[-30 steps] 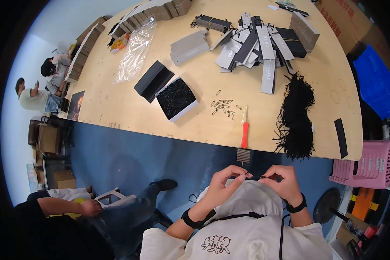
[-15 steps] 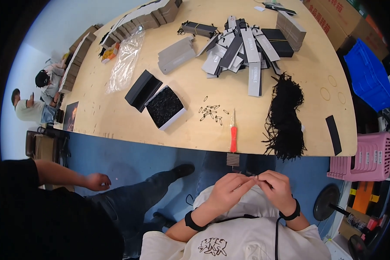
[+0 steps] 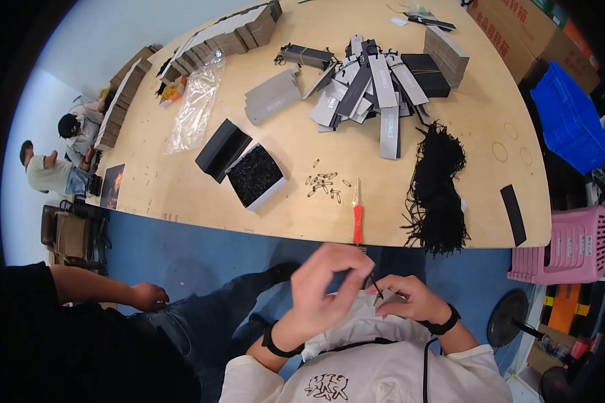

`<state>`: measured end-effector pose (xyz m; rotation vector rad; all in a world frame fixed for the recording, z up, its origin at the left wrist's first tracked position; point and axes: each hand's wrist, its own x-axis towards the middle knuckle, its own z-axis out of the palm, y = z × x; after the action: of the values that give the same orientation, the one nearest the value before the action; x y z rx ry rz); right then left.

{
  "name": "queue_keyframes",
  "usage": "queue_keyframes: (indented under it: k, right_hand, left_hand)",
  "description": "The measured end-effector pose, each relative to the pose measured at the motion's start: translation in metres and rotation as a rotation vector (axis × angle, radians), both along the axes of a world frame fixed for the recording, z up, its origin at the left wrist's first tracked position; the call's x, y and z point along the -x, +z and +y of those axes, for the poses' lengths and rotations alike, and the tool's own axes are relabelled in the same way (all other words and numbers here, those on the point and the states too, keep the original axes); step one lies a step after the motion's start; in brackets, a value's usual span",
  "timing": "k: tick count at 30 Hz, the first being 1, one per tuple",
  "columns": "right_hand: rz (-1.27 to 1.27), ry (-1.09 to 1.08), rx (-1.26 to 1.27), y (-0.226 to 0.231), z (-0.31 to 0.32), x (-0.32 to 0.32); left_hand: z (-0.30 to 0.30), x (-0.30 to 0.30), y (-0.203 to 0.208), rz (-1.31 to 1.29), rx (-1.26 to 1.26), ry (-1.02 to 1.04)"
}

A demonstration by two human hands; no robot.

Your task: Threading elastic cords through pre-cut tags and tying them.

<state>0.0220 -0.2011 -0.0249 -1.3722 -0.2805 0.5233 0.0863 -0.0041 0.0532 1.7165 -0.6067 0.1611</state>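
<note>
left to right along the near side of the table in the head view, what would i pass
Dark picture → white-sided box of black contents → scattered small clips → red-handled tool → bundle of black cords → flat black strip

- The left hand (image 3: 328, 289), slightly blurred, pinched a thin dark strand (image 3: 376, 287).
- The right hand (image 3: 413, 299) curled just right of it, near the strand's lower end.
- On the table (image 3: 181, 188), a red-handled tool (image 3: 357, 225) lay at the near edge, small oblong pieces (image 3: 325, 176) just beyond.
- An open box (image 3: 271, 193) stood left.
- Black cords (image 3: 440, 191) lay right, below piled tags (image 3: 383, 82).
</note>
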Motion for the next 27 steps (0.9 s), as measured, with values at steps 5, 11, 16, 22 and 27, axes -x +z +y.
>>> queue_keyframes:
  k: [5, 11, 16, 22, 27]
  right_hand:
    - [0.181, -0.086, -0.156, -0.002, 0.0, 0.0]
    - [0.165, 0.004, -0.054, -0.016, -0.004, 0.001]
    - [0.211, -0.112, -0.059, -0.014, -0.003, 0.002]
    - [0.182, -0.315, -0.071, -0.003, -0.019, 0.017]
    - [0.21, -0.571, -0.024, 0.001, -0.057, 0.038]
  left_hand:
    - [0.0, -0.023, 0.027, -0.007, -0.067, 0.038]
    - [-0.015, -0.081, 0.09, 0.177, -0.041, -0.122]
    - [-0.065, -0.189, 0.12, 0.24, -0.139, -0.205]
    - [-0.122, -0.288, 0.114, 0.102, -0.247, 0.058]
    - [-0.139, -0.337, 0.087, 0.123, -0.108, 0.076]
